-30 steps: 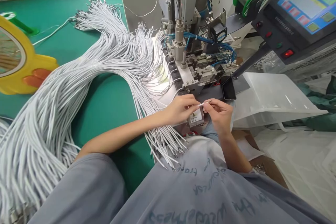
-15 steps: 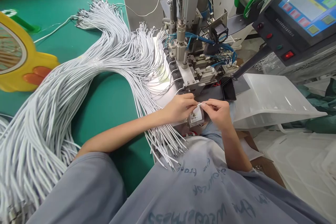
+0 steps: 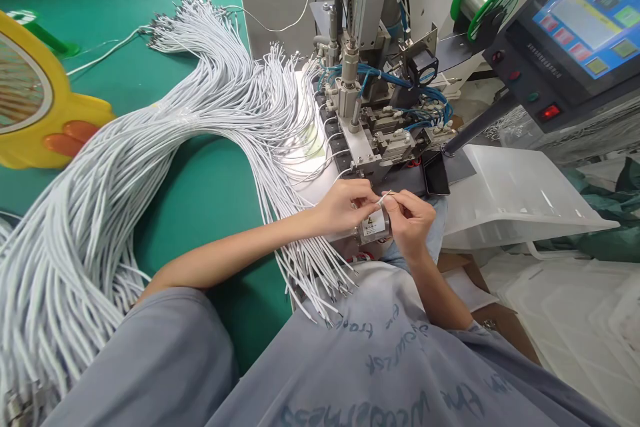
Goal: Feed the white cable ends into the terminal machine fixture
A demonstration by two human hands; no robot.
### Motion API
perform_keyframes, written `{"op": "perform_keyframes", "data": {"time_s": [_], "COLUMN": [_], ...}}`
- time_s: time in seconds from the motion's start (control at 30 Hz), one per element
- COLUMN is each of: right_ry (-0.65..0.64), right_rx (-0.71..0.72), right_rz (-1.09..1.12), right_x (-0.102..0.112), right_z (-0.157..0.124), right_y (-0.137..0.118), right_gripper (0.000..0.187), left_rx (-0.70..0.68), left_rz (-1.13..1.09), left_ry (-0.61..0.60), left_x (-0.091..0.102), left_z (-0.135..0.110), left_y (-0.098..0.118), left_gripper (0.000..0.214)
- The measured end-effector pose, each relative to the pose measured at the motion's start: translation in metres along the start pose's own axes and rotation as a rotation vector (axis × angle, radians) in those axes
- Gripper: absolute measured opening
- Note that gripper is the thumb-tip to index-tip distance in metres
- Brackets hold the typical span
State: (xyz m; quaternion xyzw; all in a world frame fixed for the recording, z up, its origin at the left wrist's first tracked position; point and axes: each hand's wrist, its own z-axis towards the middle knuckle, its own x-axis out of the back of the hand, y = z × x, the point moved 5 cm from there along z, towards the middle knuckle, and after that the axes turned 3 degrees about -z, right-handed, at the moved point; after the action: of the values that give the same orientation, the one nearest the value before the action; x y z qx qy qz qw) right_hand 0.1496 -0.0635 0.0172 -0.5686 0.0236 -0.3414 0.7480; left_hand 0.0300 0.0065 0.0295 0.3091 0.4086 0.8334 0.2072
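Observation:
Between the fingertips of both hands is the end of a thin white cable, with fine wire ends showing at its tip. My left hand pinches the cable from the left. From the right, my right hand has its thumb and fingers closed at the wire ends. Just below the hands is a clear-sided box with a warning label. A large bundle of white cables lies to the left, its loose ends hanging beside my left forearm.
Behind my hands stands a machine with metal cylinders and blue air hoses. A wire spool and a lit control screen are at the right, above a white plastic chute. A yellow fan stands on the green table.
My right hand has turned and its fingers have curled in more at the cable tip. The wire ends now show above the fingertips. My left hand stays nearly in place.

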Motion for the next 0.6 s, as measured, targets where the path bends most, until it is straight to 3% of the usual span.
{"op": "perform_keyframes", "data": {"time_s": [0.2, 0.37, 0.47, 0.6], "right_ry": [-0.301, -0.187, -0.176, -0.349], "right_rx": [-0.046, -0.052, 0.016, -0.067], "right_rz": [0.075, 0.099, -0.011, -0.043], "right_x": [0.001, 0.0, 0.0, -0.005], "right_z": [0.015, 0.014, 0.017, 0.026], "right_y": [0.007, 0.005, 0.003, 0.014], "right_gripper": [0.016, 0.018, 0.02, 0.021], "left_rx": [-0.032, 0.061, -0.075, -0.317], "left_rz": [0.086, 0.028, 0.26, 0.691], "left_ry": [-0.044, -0.02, -0.026, -0.102], "left_x": [0.0, -0.001, 0.0, -0.003], "left_z": [0.0, -0.001, -0.002, -0.004], "left_y": [-0.001, -0.003, -0.001, 0.0], "left_gripper": [0.014, 0.02, 0.017, 0.025]}}
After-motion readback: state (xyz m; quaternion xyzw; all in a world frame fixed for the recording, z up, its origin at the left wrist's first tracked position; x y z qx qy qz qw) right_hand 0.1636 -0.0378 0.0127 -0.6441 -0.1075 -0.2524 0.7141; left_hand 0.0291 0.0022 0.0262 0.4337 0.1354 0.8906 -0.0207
